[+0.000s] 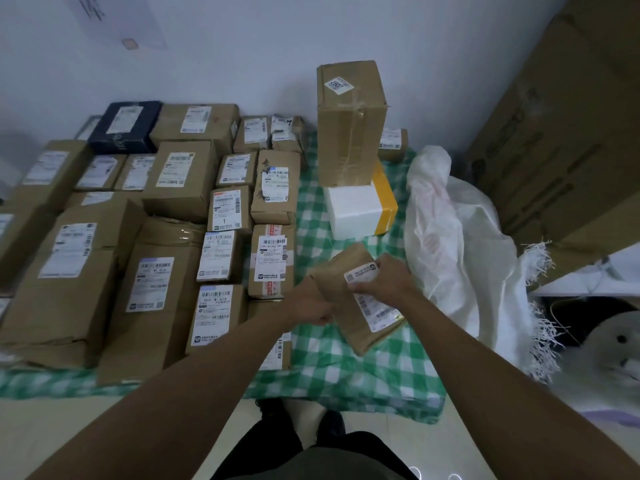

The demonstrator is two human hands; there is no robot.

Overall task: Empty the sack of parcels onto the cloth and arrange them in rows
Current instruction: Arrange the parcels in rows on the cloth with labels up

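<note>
— Head view, what's lying around them?

— Rows of brown parcels (166, 216) cover the left of the green checked cloth (332, 368) on the floor. Near the wall a tall carton (349, 123) stands on a white foam box (356, 213). The emptied white sack (460, 237) slumps just right of that, beside a large cardboard box (568, 133).

— And the hands?

— Both are on one flat brown parcel (349, 299), tilted over the bare cloth. The left hand (311, 306) curls round its near-left edge; the right hand (388, 278) grips its top across the label, fingers bent.
</note>
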